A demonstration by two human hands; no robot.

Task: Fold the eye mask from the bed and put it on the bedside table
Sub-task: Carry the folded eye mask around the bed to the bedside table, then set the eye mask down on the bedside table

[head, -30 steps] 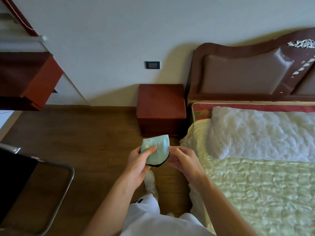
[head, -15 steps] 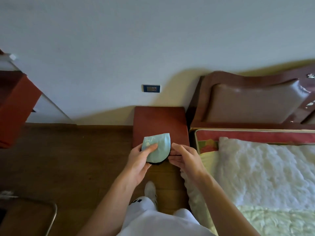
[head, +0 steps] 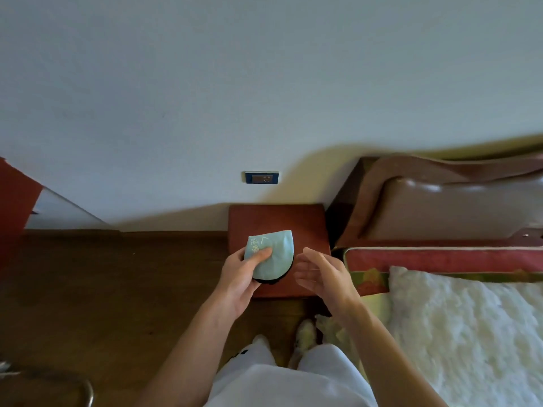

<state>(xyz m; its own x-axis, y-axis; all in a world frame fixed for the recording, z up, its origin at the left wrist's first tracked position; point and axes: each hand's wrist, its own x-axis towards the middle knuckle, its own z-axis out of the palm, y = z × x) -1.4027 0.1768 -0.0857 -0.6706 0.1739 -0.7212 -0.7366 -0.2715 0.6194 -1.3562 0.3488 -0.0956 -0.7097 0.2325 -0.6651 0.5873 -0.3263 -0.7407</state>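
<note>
The folded eye mask (head: 277, 254) is pale green with a black underside and small print on top. My left hand (head: 241, 274) grips it by its left edge, thumb on top, above the red-brown bedside table (head: 305, 221). Whether the mask touches the tabletop I cannot tell. My right hand (head: 321, 274) hovers just to the right of the mask, fingers apart, holding nothing.
The bed (head: 458, 333) with a white fluffy cover lies to the right, its padded brown headboard (head: 455, 207) against the wall. A wall socket (head: 261, 178) sits above the table. Wooden floor (head: 117, 289) spreads left; a chair edge (head: 73, 386) shows at bottom left.
I have stepped closer to the bedside table. My right hand has let go of the mask and opened; my left hand alone now holds it over the tabletop.
</note>
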